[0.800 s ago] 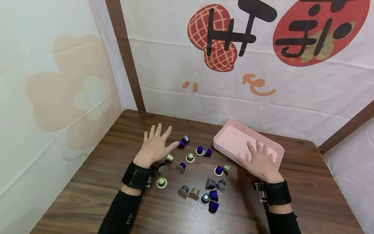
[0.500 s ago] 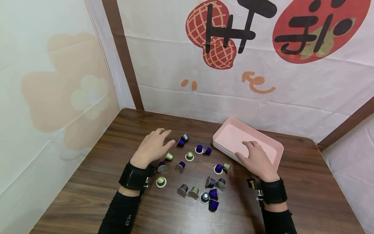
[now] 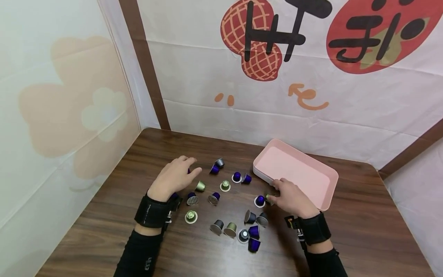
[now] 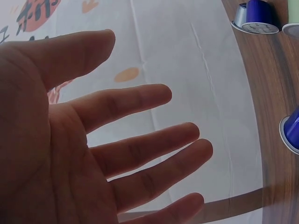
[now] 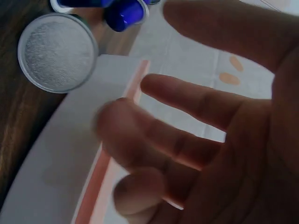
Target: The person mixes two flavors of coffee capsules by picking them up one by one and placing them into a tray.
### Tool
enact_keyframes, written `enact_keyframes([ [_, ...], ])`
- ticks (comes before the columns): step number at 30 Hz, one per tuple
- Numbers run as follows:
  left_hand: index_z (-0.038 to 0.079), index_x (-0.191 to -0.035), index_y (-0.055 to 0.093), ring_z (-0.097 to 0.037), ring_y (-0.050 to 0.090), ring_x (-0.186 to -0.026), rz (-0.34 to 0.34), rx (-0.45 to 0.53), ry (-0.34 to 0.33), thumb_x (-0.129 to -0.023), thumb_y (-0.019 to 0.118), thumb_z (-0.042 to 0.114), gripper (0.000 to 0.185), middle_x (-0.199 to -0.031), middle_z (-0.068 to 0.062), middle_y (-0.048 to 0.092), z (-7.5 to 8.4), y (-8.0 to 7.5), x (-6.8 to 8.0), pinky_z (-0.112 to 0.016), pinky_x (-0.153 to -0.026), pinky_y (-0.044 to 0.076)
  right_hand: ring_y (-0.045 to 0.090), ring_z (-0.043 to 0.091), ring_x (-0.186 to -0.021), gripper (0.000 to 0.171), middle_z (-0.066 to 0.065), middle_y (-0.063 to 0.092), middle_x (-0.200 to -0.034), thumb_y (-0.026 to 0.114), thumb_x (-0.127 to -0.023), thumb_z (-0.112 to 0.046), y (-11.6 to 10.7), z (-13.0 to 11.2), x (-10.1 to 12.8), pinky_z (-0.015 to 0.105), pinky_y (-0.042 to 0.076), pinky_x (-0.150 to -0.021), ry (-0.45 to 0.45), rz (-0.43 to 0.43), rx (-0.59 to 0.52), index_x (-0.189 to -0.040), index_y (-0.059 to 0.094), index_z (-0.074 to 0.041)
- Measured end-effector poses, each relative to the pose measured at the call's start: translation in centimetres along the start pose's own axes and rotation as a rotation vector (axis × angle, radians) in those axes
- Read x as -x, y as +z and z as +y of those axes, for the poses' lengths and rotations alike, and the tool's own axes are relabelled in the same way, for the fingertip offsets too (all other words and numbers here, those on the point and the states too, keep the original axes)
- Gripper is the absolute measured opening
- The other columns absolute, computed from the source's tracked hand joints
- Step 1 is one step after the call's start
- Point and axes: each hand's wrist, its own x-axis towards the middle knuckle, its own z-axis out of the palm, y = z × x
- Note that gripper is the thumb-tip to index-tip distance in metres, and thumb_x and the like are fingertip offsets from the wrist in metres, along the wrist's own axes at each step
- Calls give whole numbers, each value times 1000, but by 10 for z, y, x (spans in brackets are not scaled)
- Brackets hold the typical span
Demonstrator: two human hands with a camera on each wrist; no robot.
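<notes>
My left hand (image 3: 174, 177) hovers over the left side of the table, its fingers spread apart with nothing between them in the left wrist view. A blue coffee capsule (image 3: 189, 171) is partly hidden behind its fingers, and a green capsule (image 3: 200, 186) lies just below the thumb. My right hand (image 3: 292, 197) is at the near left edge of the pink tray (image 3: 294, 161). Its thumb and index finger are apart, close to a capsule with a silver lid (image 5: 58, 52), which the hand partly covers in the head view. Beside that capsule a blue capsule (image 3: 260, 201) stands on its rim.
Several more capsules are scattered mid-table, among them a grey one (image 3: 217, 227), an olive one (image 3: 230, 229) and a blue one (image 3: 254, 245) toward the front. A printed white cloth (image 3: 207, 69) hangs behind the wooden table (image 3: 104, 223).
My right hand has come left and down from over the tray to the capsule beside it. The left hand has drawn slightly left and lower, its fingers less spread. The capsules stay put.
</notes>
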Motion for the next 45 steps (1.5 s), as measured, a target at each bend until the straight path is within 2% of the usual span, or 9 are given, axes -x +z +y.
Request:
enact_keyframes([
  [5, 2, -135, 49, -39, 48, -119, -4, 1, -11, -99, 48, 36, 50, -134, -25, 46, 3, -5, 0, -54, -93, 41, 51, 20, -77, 44, 11, 57, -99, 73, -82, -24, 3, -2, -7, 36, 44, -70, 15, -47, 31, -117, 61, -1],
  [11, 2, -136, 49, -41, 45, -121, -38, -6, -33, -99, 48, 37, 51, -135, -25, 45, 4, -2, 4, -54, -94, 40, 51, 17, -76, 37, 6, 59, -92, 75, -79, -15, 15, 1, -11, 35, 45, -69, 8, -102, 27, -111, 63, -2],
  [19, 4, -138, 47, -40, 43, -124, -72, -7, -30, -99, 48, 37, 51, -135, -24, 44, 10, 0, 3, -54, -96, 38, 51, 15, -73, 28, 3, 60, -87, 71, -78, -4, 22, 8, -15, 33, 46, -67, 19, -124, 27, -106, 65, -3],
  [29, 3, -138, 47, -40, 42, -125, -112, -5, -48, -98, 49, 37, 52, -136, -25, 44, 11, 3, 4, -53, -99, 36, 51, 15, -70, 19, 1, 59, -82, 69, -82, -5, 13, 3, -10, 32, 45, -64, 24, -111, 27, -100, 66, -2],
  [32, 2, -138, 47, -40, 42, -125, -121, -11, -47, -98, 49, 37, 52, -137, -25, 44, 11, 4, 5, -53, -99, 36, 52, 16, -73, 20, 2, 60, -83, 69, -82, -5, 6, 0, -6, 33, 46, -67, -6, -78, 24, -101, 66, 1],
  [37, 1, -137, 47, -40, 42, -125, -116, -21, -44, -98, 49, 37, 52, -137, -26, 44, 11, 5, 4, -53, -99, 36, 57, 19, -80, 20, 6, 60, -87, 67, -82, -2, -12, -2, 3, 38, 49, -72, -81, 27, 23, -101, 64, 2],
  [45, 1, -138, 46, -41, 40, -127, -143, -17, -42, -99, 48, 37, 53, -138, -27, 42, 14, 9, 5, -53, -101, 34, 57, 20, -76, 24, 8, 58, -88, 66, -83, -1, -39, 12, 20, 39, 48, -68, -56, 112, 1, -106, 61, 5],
])
